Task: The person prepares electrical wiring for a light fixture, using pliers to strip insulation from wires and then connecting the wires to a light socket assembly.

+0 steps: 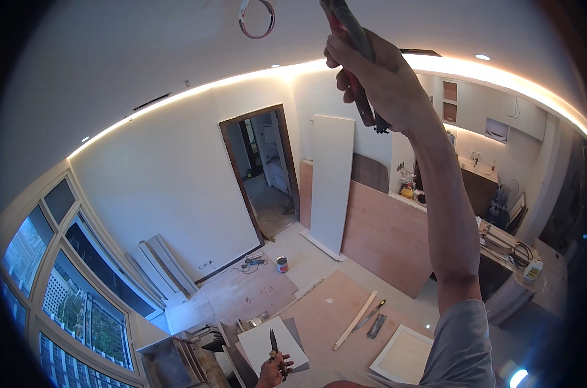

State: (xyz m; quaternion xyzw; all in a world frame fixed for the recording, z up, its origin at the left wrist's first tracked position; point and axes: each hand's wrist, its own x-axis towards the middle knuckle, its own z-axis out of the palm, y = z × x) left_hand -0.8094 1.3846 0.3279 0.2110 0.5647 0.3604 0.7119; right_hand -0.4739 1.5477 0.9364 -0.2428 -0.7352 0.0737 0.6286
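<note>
At 12 to 1 o'clock, the right hand (387, 74) is wrapped around a long-handled red-and-dark-grey hand tool (359, 35); well apart at 6 o'clock, the left hand (274, 368) grips a slim, dark, pointed plier-like tool (273, 339). Both tools look stiff and tough; the raised one is probably heavier, best held mid-handle. Its top end is cut off by the frame, as is the reddish-and-pale wire loop (257, 37) just before 12, probably light and springy. Fingers partly hide both grips.
</note>
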